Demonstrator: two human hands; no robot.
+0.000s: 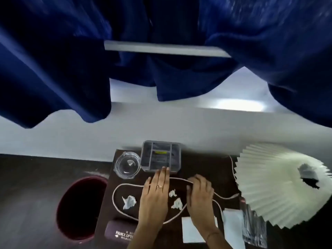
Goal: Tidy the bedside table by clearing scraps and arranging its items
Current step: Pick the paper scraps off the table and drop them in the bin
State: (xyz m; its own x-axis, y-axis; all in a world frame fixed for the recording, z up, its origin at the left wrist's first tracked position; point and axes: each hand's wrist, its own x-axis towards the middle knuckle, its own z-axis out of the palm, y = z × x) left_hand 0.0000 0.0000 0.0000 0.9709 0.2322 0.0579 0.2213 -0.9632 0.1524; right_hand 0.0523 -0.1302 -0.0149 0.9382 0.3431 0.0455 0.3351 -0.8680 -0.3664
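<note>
On the dark bedside table [201, 164] a white cable [115, 192] lies in a wide loop. Three crumpled tissue scraps rest inside it: one at the left [129, 202], two [172, 193] [177, 203] between my hands. My left hand [155, 193], wearing a ring, lies flat and open, its fingertips touching the front wall of a grey divided organiser [152, 170]. My right hand [199, 193] has its fingers curled around the cable's far run. A glass bowl [119, 166] holding a small scrap sits left of the organiser.
A dark glasses case [120, 230] lies at the table's front left. A dark red bin [71, 189] stands on the floor to the left. A pleated lamp shade [273, 186] overhangs the right side. White papers [192, 229] and a foil packet [253, 229] lie front right. Blue curtains hang behind.
</note>
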